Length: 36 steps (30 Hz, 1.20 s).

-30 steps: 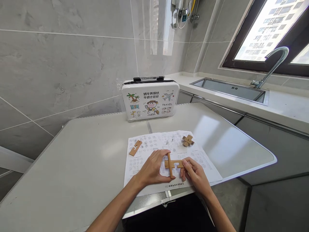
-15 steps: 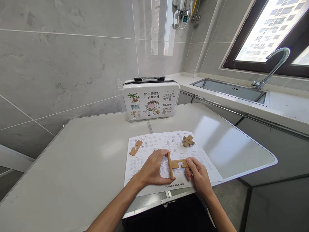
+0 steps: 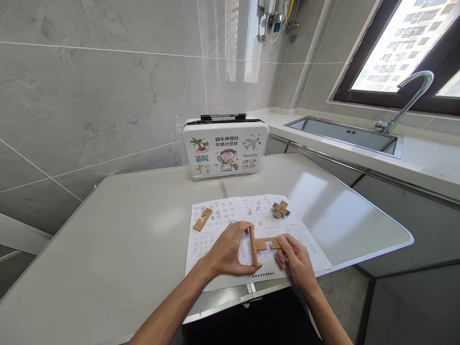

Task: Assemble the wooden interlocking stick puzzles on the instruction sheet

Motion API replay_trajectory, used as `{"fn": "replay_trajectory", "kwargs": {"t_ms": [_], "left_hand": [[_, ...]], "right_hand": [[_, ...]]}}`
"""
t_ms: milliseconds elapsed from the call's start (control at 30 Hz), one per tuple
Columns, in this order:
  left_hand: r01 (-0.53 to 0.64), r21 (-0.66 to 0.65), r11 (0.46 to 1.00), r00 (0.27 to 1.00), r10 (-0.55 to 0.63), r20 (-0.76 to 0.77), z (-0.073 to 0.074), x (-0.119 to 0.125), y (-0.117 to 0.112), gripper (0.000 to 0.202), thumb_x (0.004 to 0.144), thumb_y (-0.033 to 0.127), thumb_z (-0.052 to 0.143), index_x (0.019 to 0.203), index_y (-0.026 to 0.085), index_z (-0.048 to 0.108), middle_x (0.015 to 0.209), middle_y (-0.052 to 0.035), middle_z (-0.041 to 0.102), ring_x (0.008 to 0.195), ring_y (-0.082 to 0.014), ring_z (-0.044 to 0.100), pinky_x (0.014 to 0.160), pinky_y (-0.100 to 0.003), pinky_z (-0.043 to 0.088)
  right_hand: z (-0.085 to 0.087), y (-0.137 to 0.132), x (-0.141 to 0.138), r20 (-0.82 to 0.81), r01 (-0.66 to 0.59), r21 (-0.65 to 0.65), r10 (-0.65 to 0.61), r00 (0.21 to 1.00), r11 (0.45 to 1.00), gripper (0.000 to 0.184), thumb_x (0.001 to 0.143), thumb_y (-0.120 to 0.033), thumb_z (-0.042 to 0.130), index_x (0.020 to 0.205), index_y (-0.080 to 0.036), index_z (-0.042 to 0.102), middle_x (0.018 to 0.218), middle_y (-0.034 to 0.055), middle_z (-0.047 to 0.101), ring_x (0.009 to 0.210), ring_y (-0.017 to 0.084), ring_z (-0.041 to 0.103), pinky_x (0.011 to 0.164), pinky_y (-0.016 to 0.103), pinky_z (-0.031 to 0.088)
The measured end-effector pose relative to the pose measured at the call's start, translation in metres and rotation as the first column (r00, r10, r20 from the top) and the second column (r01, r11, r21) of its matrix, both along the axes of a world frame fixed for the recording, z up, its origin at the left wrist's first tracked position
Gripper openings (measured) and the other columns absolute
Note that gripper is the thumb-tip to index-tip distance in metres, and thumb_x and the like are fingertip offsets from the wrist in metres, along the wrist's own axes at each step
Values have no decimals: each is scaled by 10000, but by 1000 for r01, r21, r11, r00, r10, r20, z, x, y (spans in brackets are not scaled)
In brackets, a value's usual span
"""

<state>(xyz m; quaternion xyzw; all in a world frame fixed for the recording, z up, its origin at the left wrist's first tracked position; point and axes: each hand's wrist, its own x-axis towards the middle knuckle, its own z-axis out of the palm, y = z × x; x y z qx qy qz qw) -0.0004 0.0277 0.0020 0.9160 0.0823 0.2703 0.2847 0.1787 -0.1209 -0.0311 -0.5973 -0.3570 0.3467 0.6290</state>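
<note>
My left hand [image 3: 233, 249] grips a narrow wooden puzzle piece [image 3: 253, 247] by its two ends, thumb below and fingers above, so it stands edge-on. With thumb and fingers, my right hand [image 3: 295, 258] pinches the right end of a notched wooden puzzle piece [image 3: 261, 244]. That piece lies crosswise, and its left end meets the middle of the narrow one; whether they interlock, I cannot tell. Beneath both hands is a printed instruction sheet [image 3: 219, 239]. On its left rests a loose notched wooden piece [image 3: 203, 219], and at its upper right a cross-shaped wooden assembly [image 3: 281, 209].
A white suitcase [image 3: 226, 151] with cartoon prints stands at the back of the folding table [image 3: 143, 225], near the tiled wall. To the right is a counter with a sink [image 3: 345, 134] and a tall faucet [image 3: 413, 96]. The table's front edge runs close to my lap.
</note>
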Motion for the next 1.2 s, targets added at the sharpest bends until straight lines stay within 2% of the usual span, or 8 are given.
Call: {"fn": "replay_trajectory", "kwargs": {"t_ms": [167, 800, 1200], "left_hand": [[13, -1, 1000, 1000, -13, -5, 2, 0, 1, 883, 676, 428, 883, 1390, 237, 400, 1284, -118, 611, 1119, -316, 621, 990, -476, 523], [-76, 29, 997, 997, 75, 26, -4, 3, 0, 919, 602, 567, 922, 1307, 236, 435, 1197, -100, 638, 1035, -301, 649, 911, -457, 535], [-38, 0, 999, 999, 38, -36, 1, 0, 2, 881, 647, 405, 895, 1366, 248, 410, 1241, -93, 619, 1079, -296, 624, 957, -447, 526]], "right_hand": [[0, 0, 0, 4, -10, -2, 10, 1000, 1000, 434, 1039, -575, 533, 782, -226, 549, 519, -63, 444, 468, 119, 384, 525, 287, 331], [-1, 0, 0, 39, 18, -6, -17, 999, 1000, 429, 1047, -567, 524, 782, -229, 538, 528, -66, 449, 474, 116, 396, 532, 282, 345], [2, 0, -1, 85, 18, -20, -16, 996, 1000, 456, 1046, -584, 509, 757, -232, 523, 521, -61, 460, 472, 119, 404, 532, 285, 349]]}}
